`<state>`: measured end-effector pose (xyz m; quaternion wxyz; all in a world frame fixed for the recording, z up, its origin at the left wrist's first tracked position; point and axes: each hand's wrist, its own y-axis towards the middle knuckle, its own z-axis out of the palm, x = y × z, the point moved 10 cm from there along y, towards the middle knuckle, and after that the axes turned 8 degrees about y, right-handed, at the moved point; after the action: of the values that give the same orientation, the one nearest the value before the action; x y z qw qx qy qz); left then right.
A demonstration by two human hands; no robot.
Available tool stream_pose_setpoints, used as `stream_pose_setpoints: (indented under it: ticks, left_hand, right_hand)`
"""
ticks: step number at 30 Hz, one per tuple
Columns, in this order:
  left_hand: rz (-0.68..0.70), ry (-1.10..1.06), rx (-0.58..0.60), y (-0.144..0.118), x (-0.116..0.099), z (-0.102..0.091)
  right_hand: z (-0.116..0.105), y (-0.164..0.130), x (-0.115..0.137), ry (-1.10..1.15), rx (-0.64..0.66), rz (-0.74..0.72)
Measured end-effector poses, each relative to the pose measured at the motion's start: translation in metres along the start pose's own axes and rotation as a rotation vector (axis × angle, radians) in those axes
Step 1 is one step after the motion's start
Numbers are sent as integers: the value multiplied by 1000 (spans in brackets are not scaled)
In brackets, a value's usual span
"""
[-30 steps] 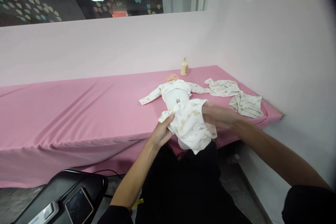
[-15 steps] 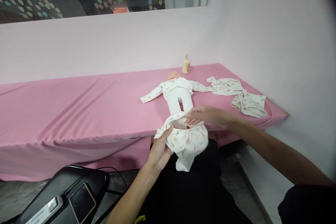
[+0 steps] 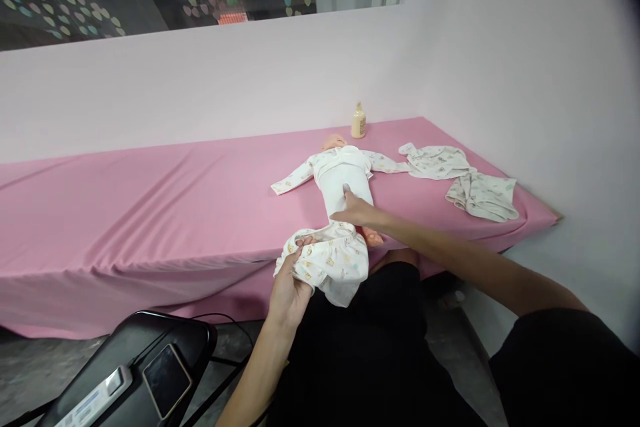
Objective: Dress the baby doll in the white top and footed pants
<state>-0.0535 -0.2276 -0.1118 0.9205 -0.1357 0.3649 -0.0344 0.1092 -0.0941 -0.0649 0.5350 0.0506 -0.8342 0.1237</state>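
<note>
Two hands work at the surface's (image 3: 150,193) near edge: left hand (image 3: 290,283) clutches bunched trousers (image 3: 333,260); right hand (image 3: 357,213), grip loose, touches the doll's (image 3: 345,173) legs.

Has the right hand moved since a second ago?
Yes. The right hand has left the printed pants and gone up the table toward the bottle; it now rests on the doll at its legs.
</note>
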Motion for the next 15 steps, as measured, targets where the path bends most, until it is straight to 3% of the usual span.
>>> stream_pose_setpoints:
  ticks: [5, 11, 15]
  left_hand:
    - [-34, 0, -54, 6, 14, -8]
    - [-129, 91, -81, -15, 46, -11]
    - [-114, 150, -82, -27, 39, -18]
  right_hand:
    - [3, 2, -3, -17, -44, 6]
    - [-8, 0, 5, 87, -95, 24]
    - [-5, -3, 3, 304, -61, 110]
